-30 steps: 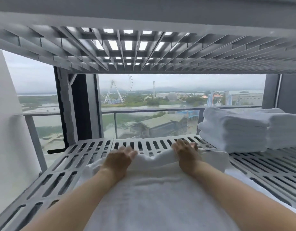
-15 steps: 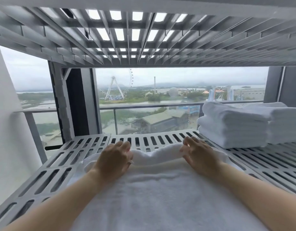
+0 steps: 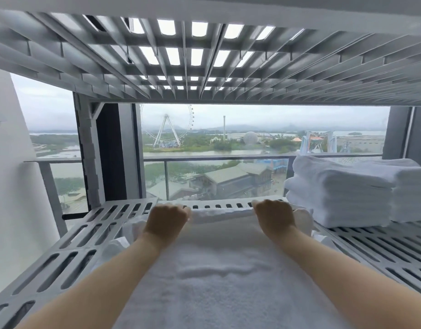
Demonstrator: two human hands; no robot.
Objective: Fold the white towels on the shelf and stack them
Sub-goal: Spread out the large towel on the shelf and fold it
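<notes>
Your left fingers [image 3: 175, 208] are curling down over the far, rolled edge of the white towel [image 3: 216, 269], pressed close together, with their tips hidden behind the knuckles. Your right fingers [image 3: 272, 204] are curling the same way further along that edge, so both sets are gripping the thick fold rather than lying flat on it. Your left hand [image 3: 166, 220] and right hand [image 3: 273, 217] are sitting knuckles-up and apart, with a stretch of the rolled edge showing between them, and both forearms are reaching forward over the cloth. The white towel is lying spread on the grey slatted shelf [image 3: 86, 236], running from the near edge of the view almost to the shelf's back, with looser folds bunching out on either side of your wrists. To your right, the stack of folded towels [image 3: 342, 188] is sitting on the same shelf, near your right hand but apart from it, with a second pile [image 3: 412, 193] pressing against its far side. The ribbed underside of the upper shelf [image 3: 204, 55] is hanging over everything. Beyond the shelf, the window is showing a glass balcony railing [image 3: 216, 158] and a Ferris wheel [image 3: 166, 129] in the distance.
</notes>
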